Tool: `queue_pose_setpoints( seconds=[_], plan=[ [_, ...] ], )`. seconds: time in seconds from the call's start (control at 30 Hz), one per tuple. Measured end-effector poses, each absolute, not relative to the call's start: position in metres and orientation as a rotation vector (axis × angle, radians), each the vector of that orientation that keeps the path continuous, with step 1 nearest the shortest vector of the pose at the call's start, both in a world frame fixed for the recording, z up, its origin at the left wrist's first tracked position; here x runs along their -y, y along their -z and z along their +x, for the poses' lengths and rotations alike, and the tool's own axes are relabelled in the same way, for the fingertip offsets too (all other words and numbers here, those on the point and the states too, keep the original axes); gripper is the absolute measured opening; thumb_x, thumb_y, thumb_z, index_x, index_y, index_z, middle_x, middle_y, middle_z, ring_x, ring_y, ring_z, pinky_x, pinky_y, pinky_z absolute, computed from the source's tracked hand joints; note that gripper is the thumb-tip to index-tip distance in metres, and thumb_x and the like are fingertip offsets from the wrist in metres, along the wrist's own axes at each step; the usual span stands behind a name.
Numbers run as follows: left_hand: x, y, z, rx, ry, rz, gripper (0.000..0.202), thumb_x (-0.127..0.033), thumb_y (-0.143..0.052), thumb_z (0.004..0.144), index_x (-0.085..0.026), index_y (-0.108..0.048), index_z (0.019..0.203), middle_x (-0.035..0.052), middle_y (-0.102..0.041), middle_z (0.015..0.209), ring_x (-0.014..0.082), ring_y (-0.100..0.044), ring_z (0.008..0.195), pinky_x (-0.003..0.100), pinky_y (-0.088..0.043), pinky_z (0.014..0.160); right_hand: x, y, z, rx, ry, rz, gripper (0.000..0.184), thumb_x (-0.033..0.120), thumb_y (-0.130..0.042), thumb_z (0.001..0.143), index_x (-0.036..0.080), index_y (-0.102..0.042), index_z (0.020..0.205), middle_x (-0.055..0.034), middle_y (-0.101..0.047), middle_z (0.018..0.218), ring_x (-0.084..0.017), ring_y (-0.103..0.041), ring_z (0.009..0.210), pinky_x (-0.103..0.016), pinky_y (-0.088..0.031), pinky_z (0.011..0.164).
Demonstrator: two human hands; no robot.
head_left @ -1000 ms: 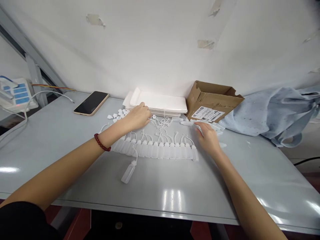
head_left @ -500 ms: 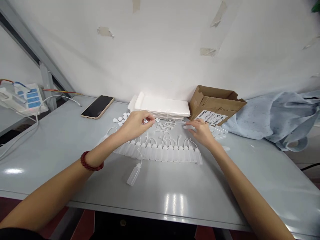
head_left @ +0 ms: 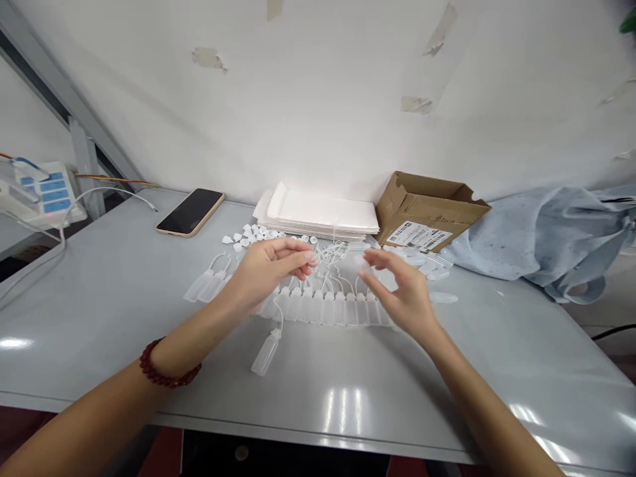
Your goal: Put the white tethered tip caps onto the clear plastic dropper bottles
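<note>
My left hand pinches a small white cap at its fingertips, partly hidden. Facing it, my right hand has thumb and fingers closed on a small translucent bottle, which is blurred. Both are held above the table, a short gap apart. Below them stretches a row of small translucent bottles with white cords at their tops. One corded bottle lies nearer the front, and a few more are left of my left wrist. Behind the hands lie loose white caps and white cords.
A stack of white envelopes and an open cardboard box stand against the wall. Loose translucent bottles lie before the box. There is a phone at left, a power strip beyond, and light blue fabric at right.
My left hand has drawn back from the caps with one at its fingertips. My right hand has lifted a bottle from the loose pile and come toward me, turning toward the left hand.
</note>
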State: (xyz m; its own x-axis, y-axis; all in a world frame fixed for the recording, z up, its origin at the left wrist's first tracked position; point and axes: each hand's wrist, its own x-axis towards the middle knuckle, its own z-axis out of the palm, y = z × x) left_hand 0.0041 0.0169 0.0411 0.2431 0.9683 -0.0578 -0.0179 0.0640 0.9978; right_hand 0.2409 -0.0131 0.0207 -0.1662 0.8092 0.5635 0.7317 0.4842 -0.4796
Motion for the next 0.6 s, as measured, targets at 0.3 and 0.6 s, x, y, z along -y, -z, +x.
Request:
queue_pose_setpoints(
  seconds=[0.3,0.6],
  plan=[
    [0.001,-0.034,0.015,-0.860,-0.755,0.937,0.010,-0.028,-0.071,0.077,-0.019,-0.074,0.076,0.0013,-0.071,0.080,0.0116,-0.065,0.075,0.030,-0.052,0.088,0.045,-0.017,0.205,1.992,-0.243,-1.128,0.030,0.014,-0.060,0.085,0.024,-0.054,0.112,-0.0048,-0.070,0.096,-0.018,-0.067,0.080,-0.032,-0.056,0.071],
    [0.006,-0.031,0.017,-0.911,-0.738,0.901,0.008,-0.028,-0.074,0.074,-0.020,-0.074,0.075,-0.0009,-0.067,0.077,0.0110,-0.064,0.073,0.030,-0.052,0.089,0.049,-0.014,0.203,1.998,-0.163,-1.060,0.032,0.011,-0.059,0.086,0.024,-0.054,0.114,-0.0061,-0.069,0.096,-0.019,-0.067,0.083,-0.034,-0.058,0.071]
  ],
)
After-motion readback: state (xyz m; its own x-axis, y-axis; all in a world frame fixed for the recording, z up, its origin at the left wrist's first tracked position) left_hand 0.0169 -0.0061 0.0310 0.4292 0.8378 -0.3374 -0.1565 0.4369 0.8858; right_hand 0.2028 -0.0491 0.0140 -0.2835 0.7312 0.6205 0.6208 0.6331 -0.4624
